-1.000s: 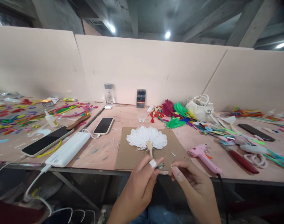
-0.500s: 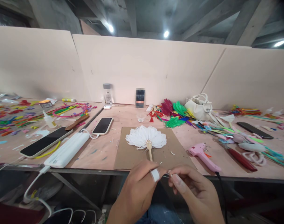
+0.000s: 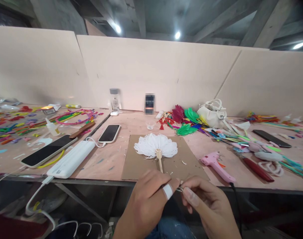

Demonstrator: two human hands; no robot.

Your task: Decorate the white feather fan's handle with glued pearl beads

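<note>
My left hand (image 3: pixel 151 199), with a white band round one finger, is closed at the front edge of the table. Close beside it, my right hand (image 3: pixel 206 199) pinches with thumb and forefinger. Between the fingertips of both hands is a small, thin, shiny piece (image 3: pixel 179 188), too small to name. Just beyond my hands, a white lacy fan (image 3: pixel 155 146) with a pale wooden handle lies on a brown cardboard sheet (image 3: pixel 131 166).
A pink glue gun (image 3: pixel 217 167) and red-handled tool (image 3: pixel 258 170) lie at right. Behind them are colourful feathers (image 3: pixel 187 121) and a white bag (image 3: pixel 212 114). At left are a white power bank (image 3: pixel 72 159), phones (image 3: pixel 109 133), a glue bottle (image 3: pixel 52 127) and craft pieces.
My left hand has turned slightly and shifted a little to the right. The shiny piece between the fingertips shows more clearly. The fan has stayed in place.
</note>
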